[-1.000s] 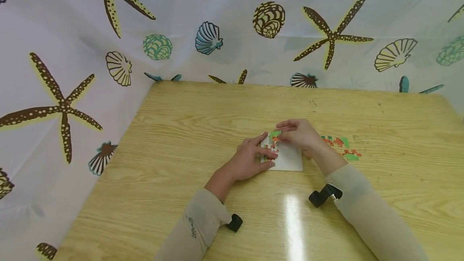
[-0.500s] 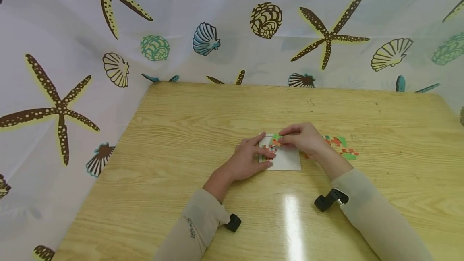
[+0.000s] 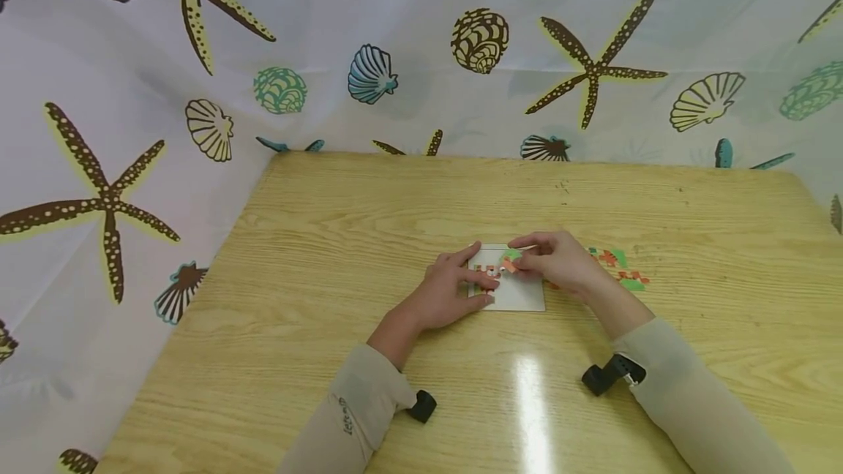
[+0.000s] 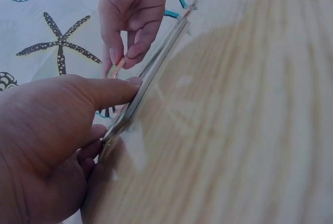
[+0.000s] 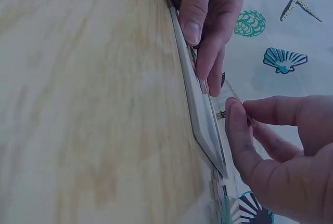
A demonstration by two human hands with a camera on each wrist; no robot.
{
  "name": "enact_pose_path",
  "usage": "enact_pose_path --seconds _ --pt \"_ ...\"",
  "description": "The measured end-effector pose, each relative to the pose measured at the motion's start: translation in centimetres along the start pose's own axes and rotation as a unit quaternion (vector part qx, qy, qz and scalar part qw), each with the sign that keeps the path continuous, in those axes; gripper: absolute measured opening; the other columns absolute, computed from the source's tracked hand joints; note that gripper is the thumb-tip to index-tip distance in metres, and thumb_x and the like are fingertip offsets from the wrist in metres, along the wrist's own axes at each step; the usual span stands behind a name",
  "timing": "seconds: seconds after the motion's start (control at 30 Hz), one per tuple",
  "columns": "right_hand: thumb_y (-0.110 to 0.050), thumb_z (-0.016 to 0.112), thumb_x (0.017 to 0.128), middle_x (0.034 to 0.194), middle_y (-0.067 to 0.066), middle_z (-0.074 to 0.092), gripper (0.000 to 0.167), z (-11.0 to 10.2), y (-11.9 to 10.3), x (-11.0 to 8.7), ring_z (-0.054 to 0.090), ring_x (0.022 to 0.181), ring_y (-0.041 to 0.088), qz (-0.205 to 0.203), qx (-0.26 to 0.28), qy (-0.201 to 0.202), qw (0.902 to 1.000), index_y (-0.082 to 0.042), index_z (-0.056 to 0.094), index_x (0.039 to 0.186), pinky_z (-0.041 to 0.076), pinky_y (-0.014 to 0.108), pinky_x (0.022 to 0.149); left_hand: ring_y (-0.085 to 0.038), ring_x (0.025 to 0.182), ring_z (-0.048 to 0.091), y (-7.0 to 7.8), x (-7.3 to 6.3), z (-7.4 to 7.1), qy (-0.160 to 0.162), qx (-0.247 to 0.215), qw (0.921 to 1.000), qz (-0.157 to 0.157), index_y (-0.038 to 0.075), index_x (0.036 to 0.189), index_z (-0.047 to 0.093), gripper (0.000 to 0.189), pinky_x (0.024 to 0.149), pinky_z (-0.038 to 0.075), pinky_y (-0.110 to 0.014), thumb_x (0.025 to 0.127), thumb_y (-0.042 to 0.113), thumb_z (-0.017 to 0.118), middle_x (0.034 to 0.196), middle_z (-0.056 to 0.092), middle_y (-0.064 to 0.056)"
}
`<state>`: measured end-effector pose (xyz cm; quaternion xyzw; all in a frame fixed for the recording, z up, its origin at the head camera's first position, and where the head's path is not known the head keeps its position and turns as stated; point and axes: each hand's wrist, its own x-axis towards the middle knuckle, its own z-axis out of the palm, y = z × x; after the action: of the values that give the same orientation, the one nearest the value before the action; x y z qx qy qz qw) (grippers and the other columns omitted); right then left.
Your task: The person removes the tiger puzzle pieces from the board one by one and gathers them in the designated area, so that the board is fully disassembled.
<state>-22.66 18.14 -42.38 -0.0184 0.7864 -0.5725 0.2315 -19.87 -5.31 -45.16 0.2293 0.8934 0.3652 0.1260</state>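
Note:
A white square puzzle board (image 3: 523, 301) lies on the table, with a few joined orange and green puzzle pieces (image 3: 487, 270) along its left side. My left hand (image 3: 444, 292) rests over that side, its fairly straight fingers on the pieces and the thumb at the board's near edge. Between the thumb and fingertips of my right hand (image 3: 563, 265) a green and orange puzzle piece (image 3: 510, 262) is pinched, tilted, just right of the joined ones. The left wrist view shows this piece (image 4: 115, 70) held above the board; the right hand's fingertips partly cover it.
Several loose puzzle pieces (image 3: 634, 281) lie to the right of the board, some hidden behind the right hand and forearm. The wooden table (image 3: 316, 262) meets a curtain (image 3: 435, 93) printed with shells and starfish at the back and left.
My right hand has drawn slightly right and towards me with the puzzle piece, which has turned and moved away from the board's top left. The left hand stays on the board.

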Motion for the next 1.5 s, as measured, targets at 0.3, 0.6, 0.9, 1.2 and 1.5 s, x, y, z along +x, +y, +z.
enact_pose_path --seconds 0.3,0.6,0.9,1.2,1.5 --pt "-0.008 0.066 0.095 0.105 0.012 0.072 0.041 -0.2 0.4 -0.7 0.072 0.089 0.012 0.010 0.031 -0.003 0.9995 0.005 0.056 0.133 0.058 0.028 0.083 -0.039 0.143 0.030 0.0 0.0 0.2 -0.002 -0.004 1.0000 0.001 0.027 0.114 0.078 0.022 0.114 0.024 -0.060 0.094 0.032 0.072 0.166 0.026 -0.005" --pt "-0.005 0.066 0.095 0.100 0.012 0.074 0.036 -0.6 0.6 -1.4 0.073 0.085 0.013 0.005 0.050 -0.021 0.9985 0.012 0.056 0.124 0.059 0.030 0.082 -0.038 0.144 0.029 -0.2 -0.1 0.2 0.000 -0.002 1.0000 -0.005 0.027 0.114 0.078 0.022 0.114 0.025 -0.060 0.094 0.031 0.071 0.166 0.025 -0.003" --pt "-0.005 0.066 0.095 0.100 0.009 0.075 0.034 -1.0 0.8 -1.7 0.073 0.086 0.013 0.001 0.060 -0.029 0.9978 0.013 0.055 0.122 0.059 0.031 0.082 -0.037 0.143 0.030 0.0 -0.2 0.2 0.006 -0.007 0.9999 -0.007 0.027 0.113 0.078 0.021 0.114 0.025 -0.058 0.093 0.029 0.072 0.166 0.026 -0.003" --pt "-0.008 0.064 0.097 0.102 0.009 0.075 0.036 -1.8 0.9 -2.3 0.072 0.083 0.012 0.003 0.045 -0.027 0.9986 0.013 0.055 0.125 0.059 0.030 0.081 -0.036 0.143 0.029 0.0 -0.1 0.1 0.005 -0.004 1.0000 -0.007 0.027 0.113 0.078 0.020 0.114 0.025 -0.059 0.093 0.030 0.072 0.166 0.026 -0.003" --pt "-0.005 0.066 0.096 0.099 0.006 0.074 0.034 -2.4 1.0 -3.0 0.073 0.089 0.014 -0.001 0.048 -0.041 0.9980 0.013 0.055 0.123 0.058 0.031 0.084 -0.037 0.144 0.029 0.1 -0.2 0.0 0.005 -0.009 0.9999 -0.004 0.025 0.113 0.078 0.021 0.114 0.024 -0.059 0.093 0.029 0.073 0.166 0.026 -0.004"
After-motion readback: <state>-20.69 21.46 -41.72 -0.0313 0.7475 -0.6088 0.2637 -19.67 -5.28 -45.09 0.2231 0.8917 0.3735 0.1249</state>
